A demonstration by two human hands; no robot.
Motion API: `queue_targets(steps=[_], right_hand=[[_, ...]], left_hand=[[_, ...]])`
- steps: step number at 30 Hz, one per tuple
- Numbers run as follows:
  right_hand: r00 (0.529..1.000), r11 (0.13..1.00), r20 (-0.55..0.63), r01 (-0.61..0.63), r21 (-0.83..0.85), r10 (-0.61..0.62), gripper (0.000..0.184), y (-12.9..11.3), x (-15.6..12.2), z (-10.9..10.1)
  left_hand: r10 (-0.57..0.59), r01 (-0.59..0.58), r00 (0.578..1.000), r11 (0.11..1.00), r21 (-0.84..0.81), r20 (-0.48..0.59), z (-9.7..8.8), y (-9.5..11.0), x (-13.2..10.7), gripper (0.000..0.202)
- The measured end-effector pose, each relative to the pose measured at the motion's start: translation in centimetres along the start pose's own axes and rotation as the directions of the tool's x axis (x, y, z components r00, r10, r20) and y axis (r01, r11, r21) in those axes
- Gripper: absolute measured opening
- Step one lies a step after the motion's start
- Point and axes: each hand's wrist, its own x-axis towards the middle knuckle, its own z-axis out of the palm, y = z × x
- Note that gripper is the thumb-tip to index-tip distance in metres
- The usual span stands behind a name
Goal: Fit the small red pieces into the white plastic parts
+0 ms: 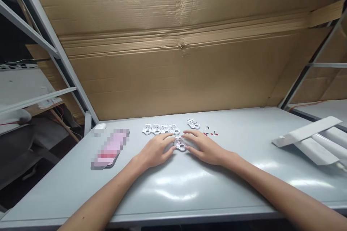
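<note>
Since the head cam looks right down the table, it's all in one shot: the left hand (pixel 156 150) and right hand (pixel 204 148) lie palm-down, fingers loosely spread, either side of a small white plastic part (pixel 179 143), its long axis running roughly near-far with a slight tilt. Both hands look equally close; can't tell if they're gripping it. Four similar parts (pixel 160 129) sit in a row just beyond, another (pixel 193 124) far right of them, tiny red and black bits (pixel 210 133) beside that, all on a grey table (pixel 151 205).

The left hand (pixel 155 150) and right hand (pixel 204 147) lie palm-down, angled inward.
</note>
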Motion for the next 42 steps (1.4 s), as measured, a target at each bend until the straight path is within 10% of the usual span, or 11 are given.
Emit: queue_targets(steps=[24,30,33,36,42], right_hand=[[0.993,0.998,-0.107,0.052,0.046,-0.047,0.024,0.9,0.6,0.6],[0.964,0.957,-0.203,-0.115,0.268,0.173,0.018,0.6,0.7,-0.1],[0.913,0.802,-0.158,-0.236,0.55,0.377,0.018,0.6,0.9,-0.8],[0.863,0.473,0.048,-0.321,0.821,0.503,0.029,0.9,1.1,-1.6],[0.801,0.054,0.307,-0.387,0.92,0.514,0.028,1.7,0.8,-2.5]], left_hand=[[0.164,-0.167,0.983,0.985,0.033,0.086,-0.1,1.5,0.1,0.03],[0.162,-0.166,0.983,0.985,0.047,0.089,-0.1,1.6,0.1,0.029],[0.15,-0.154,0.985,0.988,0.033,0.087,-0.2,1.5,0.0,0.028],[0.136,-0.138,0.987,0.99,0.024,0.087,-0.4,1.4,0.0,0.025],[0.135,-0.135,0.986,0.991,-0.007,0.098,-0.6,1.4,0.2,0.023]])
